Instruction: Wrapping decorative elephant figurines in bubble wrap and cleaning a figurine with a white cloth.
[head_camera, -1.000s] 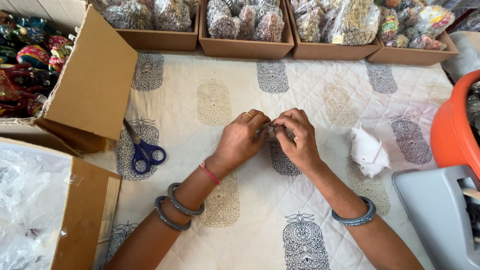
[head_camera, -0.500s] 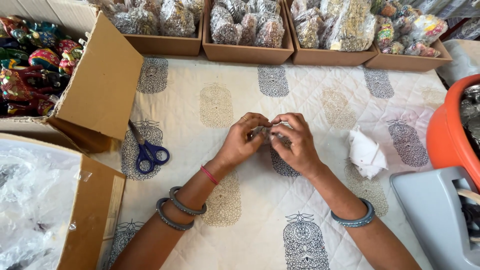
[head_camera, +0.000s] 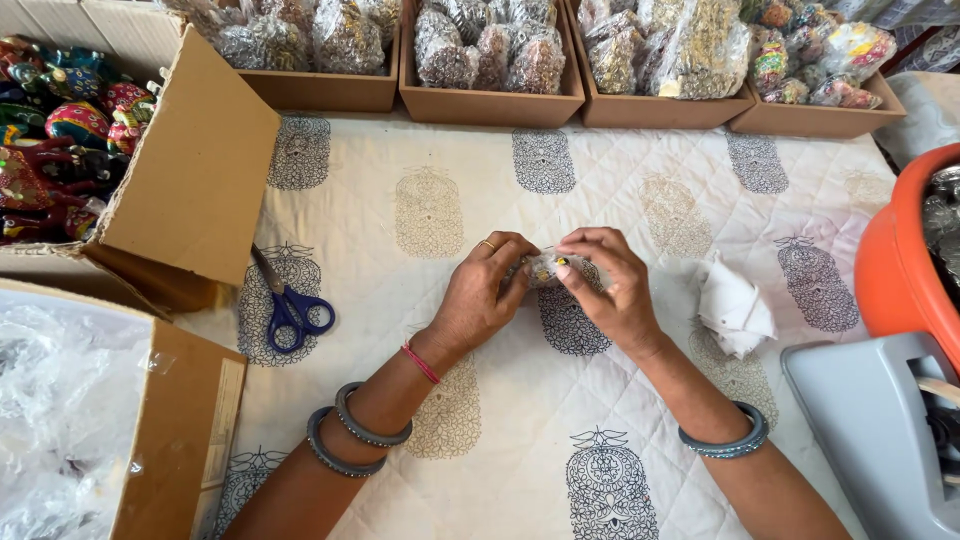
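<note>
On the cream quilted cloth with printed motifs (head_camera: 450, 180), the left hand (head_camera: 485, 295) and right hand (head_camera: 610, 290) meet, fingertips of both pinching a small clear plastic packet (head_camera: 543, 268) between them. Blue-handled scissors (head_camera: 288, 305) lie left; crumpled white paper (head_camera: 733, 305) lies right. Beyond stand brown cardboard trays of bagged trinkets (head_camera: 490, 100).

Both hands, left hand (head_camera: 487, 292) and right hand (head_camera: 610, 288), pinch a small clear packet (head_camera: 543, 268) over the quilted cloth (head_camera: 600, 190).

Left hand (head_camera: 487, 295): fingers curled, pinched closed at the tips. Right hand (head_camera: 608, 290): likewise pinched, fingertips met with the left's. Forearms angled inward.
</note>
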